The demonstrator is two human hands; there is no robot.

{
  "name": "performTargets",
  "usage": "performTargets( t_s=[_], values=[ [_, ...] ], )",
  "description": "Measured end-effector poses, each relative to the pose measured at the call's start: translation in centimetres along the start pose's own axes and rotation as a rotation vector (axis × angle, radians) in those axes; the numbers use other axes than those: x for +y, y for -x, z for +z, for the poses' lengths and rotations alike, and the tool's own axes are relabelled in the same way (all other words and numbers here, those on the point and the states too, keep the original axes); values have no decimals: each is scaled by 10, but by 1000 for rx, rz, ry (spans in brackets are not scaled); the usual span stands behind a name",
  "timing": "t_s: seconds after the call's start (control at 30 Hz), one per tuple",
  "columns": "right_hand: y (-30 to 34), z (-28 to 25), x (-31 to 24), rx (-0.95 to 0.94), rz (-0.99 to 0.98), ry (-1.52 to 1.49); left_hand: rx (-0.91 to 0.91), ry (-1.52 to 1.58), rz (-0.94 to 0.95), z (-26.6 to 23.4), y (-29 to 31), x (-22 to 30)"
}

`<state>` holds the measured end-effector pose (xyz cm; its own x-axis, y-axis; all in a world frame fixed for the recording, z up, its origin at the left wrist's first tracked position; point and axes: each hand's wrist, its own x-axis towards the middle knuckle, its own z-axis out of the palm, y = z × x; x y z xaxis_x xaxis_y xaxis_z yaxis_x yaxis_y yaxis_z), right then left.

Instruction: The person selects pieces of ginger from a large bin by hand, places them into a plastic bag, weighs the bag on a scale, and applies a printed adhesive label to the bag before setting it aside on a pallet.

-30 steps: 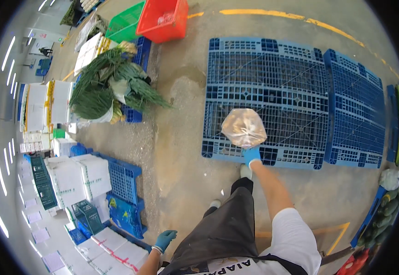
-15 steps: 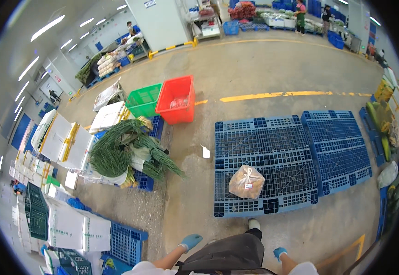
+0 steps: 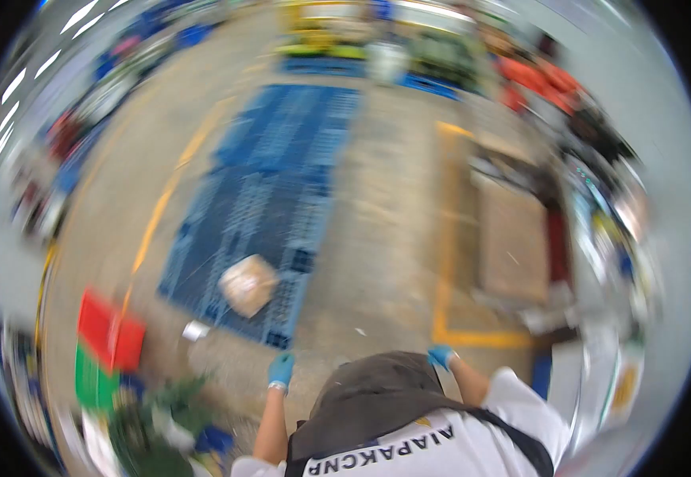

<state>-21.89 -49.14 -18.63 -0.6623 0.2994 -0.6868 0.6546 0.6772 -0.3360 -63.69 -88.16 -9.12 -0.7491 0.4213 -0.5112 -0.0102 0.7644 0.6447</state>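
Observation:
My left hand (image 3: pixel 280 370), in a light blue glove, hangs low at my left side, just short of the near corner of a blue plastic pallet (image 3: pixel 194 258). On my other side, close to the dark apron (image 3: pixel 377 385), is my right hand (image 3: pixel 441 356), gloved the same way. Neither hand touches anything that I can make out, and motion blur hides how the fingers lie. A tied clear bag with tan contents (image 3: pixel 249 286) sits on the pallet's near end, beyond my left hand.
A second blue pallet (image 3: pixel 286 119) lies beyond the first. Red (image 3: pixel 111 330) and green (image 3: pixel 95 378) crates stand at lower left, near leafy greens (image 3: pixel 150 429). On the right, a brown flat-topped stack (image 3: pixel 512 238) stands within yellow floor lines. A white scrap (image 3: pixel 196 330) lies by the pallet.
My view has swung to the right, so the pallets, bag and crates now appear farther left. Both hands stay low at my sides; the bag is still on the pallet.

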Motion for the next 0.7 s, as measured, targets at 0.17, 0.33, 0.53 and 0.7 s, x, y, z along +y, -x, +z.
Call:
performTargets(
  t_s=[0.17,0.33,0.53,0.7],
  values=[
    [118,95,72,160,407,-929,-348,50,156,132,15,51],
    [232,173,133,342,497,-1224,-583,-427,591,268,51,136],
    [360,321,223,472,877,-1590,-709,-619,720,408,146,259],
    [417,384,289,562,857,-1369,-966,-709,737,499,190,319]
  ],
)
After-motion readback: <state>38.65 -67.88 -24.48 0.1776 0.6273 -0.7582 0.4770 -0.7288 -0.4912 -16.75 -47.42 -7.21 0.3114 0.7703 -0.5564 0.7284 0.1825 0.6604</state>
